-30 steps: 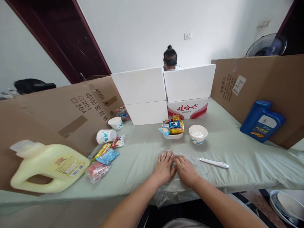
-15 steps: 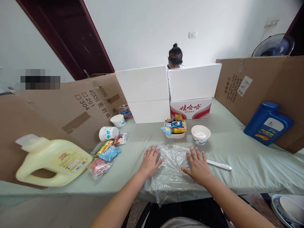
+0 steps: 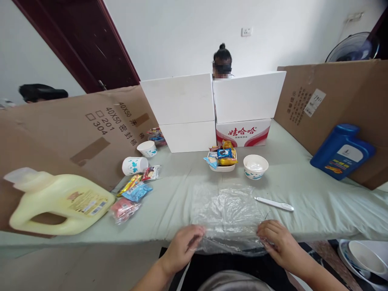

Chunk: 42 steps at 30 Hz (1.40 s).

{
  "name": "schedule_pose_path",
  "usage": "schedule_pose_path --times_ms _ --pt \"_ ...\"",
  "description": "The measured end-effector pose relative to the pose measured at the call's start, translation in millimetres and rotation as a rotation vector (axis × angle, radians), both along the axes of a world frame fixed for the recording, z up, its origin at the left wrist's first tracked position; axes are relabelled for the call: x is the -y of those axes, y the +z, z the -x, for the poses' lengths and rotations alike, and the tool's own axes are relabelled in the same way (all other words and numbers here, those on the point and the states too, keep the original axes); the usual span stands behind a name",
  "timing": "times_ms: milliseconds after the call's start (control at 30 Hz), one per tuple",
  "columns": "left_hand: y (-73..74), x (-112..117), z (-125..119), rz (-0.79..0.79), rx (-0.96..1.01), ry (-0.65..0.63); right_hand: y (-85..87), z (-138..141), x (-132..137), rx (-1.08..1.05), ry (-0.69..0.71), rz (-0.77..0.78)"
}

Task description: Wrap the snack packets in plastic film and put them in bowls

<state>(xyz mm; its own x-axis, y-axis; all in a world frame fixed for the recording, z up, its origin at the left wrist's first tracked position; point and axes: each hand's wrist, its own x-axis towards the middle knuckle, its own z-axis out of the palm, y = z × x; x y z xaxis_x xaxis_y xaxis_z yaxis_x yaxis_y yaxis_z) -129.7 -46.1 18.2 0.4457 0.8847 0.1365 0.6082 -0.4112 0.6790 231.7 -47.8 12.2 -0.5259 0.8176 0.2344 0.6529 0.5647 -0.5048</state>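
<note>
A clear plastic bag (image 3: 226,206) lies flat and wrinkled on the cloth, its near end hanging over the table's front edge. My left hand (image 3: 184,242) pinches the bag's near left side, thumb and fingers closed. At the near right side, my right hand (image 3: 280,242) grips the plastic the same way. Beyond the bag stand a white tray (image 3: 222,167) heaped with wrapped snacks (image 3: 224,154) and a paper bowl (image 3: 256,166) with something clear inside. A white, slim-handled tool (image 3: 274,204), maybe a knife, rests right of the bag.
On the left are a yellow detergent jug (image 3: 75,206), snack packets (image 3: 136,190), a tipped paper cup (image 3: 135,165) and another paper bowl (image 3: 147,148). A blue bottle (image 3: 342,151) leans at right. White boxes (image 3: 188,137) and cardboard panels (image 3: 112,121) border the table; a person (image 3: 222,62) is behind.
Both hands have drawn back toward me from lying spread on the bag. They now hold its near corners at the table edge, and its near end is lifted slightly.
</note>
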Motion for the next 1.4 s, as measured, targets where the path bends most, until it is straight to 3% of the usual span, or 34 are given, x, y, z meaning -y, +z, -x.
schedule_pose_path --times_ms 100,167,300,400,500,667,867,967,1033,1067,1167,1200,1267,1400 --pt "10.9 -9.9 -1.9 0.094 0.170 0.173 -0.5 5.7 -3.9 -0.214 -0.127 0.205" --pt "13.5 -21.8 -3.0 0.101 0.202 0.257 -7.0 11.9 -13.9 -0.350 -0.259 0.255" --pt "7.6 -49.5 -3.4 -0.010 0.010 0.462 -18.8 34.1 -42.9 -0.542 -0.410 0.315" --pt "1.6 -64.2 -5.7 -0.066 -0.296 0.589 -18.2 50.7 -60.0 -0.378 -0.458 0.321" --pt "-1.0 -71.6 -10.9 -0.067 -0.480 0.624 -12.5 59.1 -68.6 -0.124 -0.536 0.252" --pt "-0.2 -76.6 -17.4 -0.042 -0.581 0.638 -7.9 63.3 -69.9 0.060 -0.589 0.163" --pt "3.9 -78.8 -15.3 -0.045 -0.637 0.658 -16.7 62.6 -61.0 0.335 -0.602 -0.003" --pt "6.8 -77.5 -23.6 -0.240 -0.616 0.707 -18.3 63.2 -58.2 0.352 -0.589 -0.030" --pt "6.7 -75.5 -37.2 -0.431 -0.540 0.603 -16.9 65.5 -57.1 0.363 -0.580 -0.031" --pt "5.4 -74.5 -45.8 -0.490 -0.492 0.471 -15.8 66.9 -56.6 0.373 -0.573 -0.033" --pt "-1.9 -72.1 -71.1 -0.460 -0.405 -0.029 -10.8 67.5 -54.9 0.409 -0.525 -0.037" --pt "-4.8 -71.7 -77.3 -0.417 -0.407 -0.142 -8.9 65.6 -54.6 0.422 -0.514 -0.022" --pt "-9.4 -71.5 -84.4 -0.330 -0.437 -0.238 -5.2 58.3 -55.0 0.449 -0.538 0.037" --pt "-10.8 -71.6 -84.9 -0.226 -0.496 -0.243 -1.2 41.8 -60.4 0.438 -0.692 0.120"
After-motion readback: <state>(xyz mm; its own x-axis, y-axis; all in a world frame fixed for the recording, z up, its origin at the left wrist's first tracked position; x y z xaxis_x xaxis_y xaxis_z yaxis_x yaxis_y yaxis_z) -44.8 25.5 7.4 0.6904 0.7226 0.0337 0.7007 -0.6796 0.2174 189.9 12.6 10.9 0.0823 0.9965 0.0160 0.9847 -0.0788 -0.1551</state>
